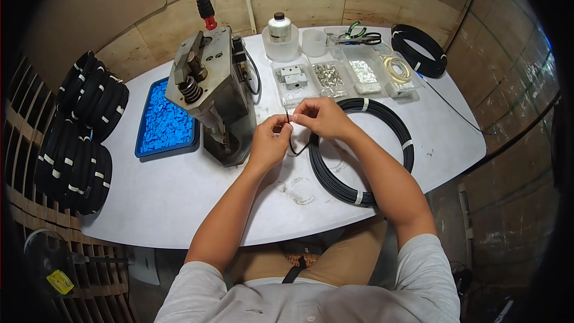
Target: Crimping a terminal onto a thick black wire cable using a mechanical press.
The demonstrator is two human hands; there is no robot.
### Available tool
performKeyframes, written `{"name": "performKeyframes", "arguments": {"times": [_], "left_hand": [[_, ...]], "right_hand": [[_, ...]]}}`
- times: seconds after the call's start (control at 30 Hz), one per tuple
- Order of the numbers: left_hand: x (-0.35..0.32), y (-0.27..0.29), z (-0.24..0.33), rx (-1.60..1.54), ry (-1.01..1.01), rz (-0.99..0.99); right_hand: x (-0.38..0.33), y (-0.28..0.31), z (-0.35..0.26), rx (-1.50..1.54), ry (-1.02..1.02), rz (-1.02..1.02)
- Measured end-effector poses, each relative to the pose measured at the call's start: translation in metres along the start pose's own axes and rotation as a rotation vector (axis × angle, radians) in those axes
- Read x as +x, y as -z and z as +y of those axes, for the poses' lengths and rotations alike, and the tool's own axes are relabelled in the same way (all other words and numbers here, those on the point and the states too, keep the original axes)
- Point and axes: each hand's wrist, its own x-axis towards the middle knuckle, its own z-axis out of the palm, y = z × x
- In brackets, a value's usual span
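Hands are held close together over the middle of the table [179,203], each pinched narrow on the same thin black cable end [289,121]: the left hand [267,141] grips it lower, the right hand [321,117] higher, so that the short stretch between them stands upright and can be worked on. A small loop of the cable hangs just below the fingers and runs into one large black cable coil [382,113], which lies flat under the right forearm, presumably so that it can be fed without tangling. One grey bench press [210,93] with a red-topped handle stands just left of the hands, within easy reach. One blue tray [165,122] of small blue parts is set beside it. Four clear tubs [342,76] of small parts are lined up behind the hands, with one white bottle [280,29] and one pair of green-handled pliers [357,31] farther back. A second black coil [420,49] rests at the far right, and a stack of coils [81,137], too many to count, stands off the left edge.
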Motion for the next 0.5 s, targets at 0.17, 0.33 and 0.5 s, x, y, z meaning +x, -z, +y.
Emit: {"name": "performKeyframes", "arguments": {"times": [0.17, 0.33, 0.5], "left_hand": [[-0.011, 0.006, 0.006, -0.12, 0.017, 0.035], [-0.014, 0.01, 0.004, -0.241, 0.03, 0.034], [-0.015, 0.012, 0.004, -0.303, 0.031, 0.034]], "right_hand": [[-0.006, 0.031, -0.018, -0.487, 0.092, 0.056], [-0.052, 0.025, -0.071, -0.834, -0.006, 0.021], [-0.156, -0.018, -0.081, -1.057, -0.178, -0.036]]}}
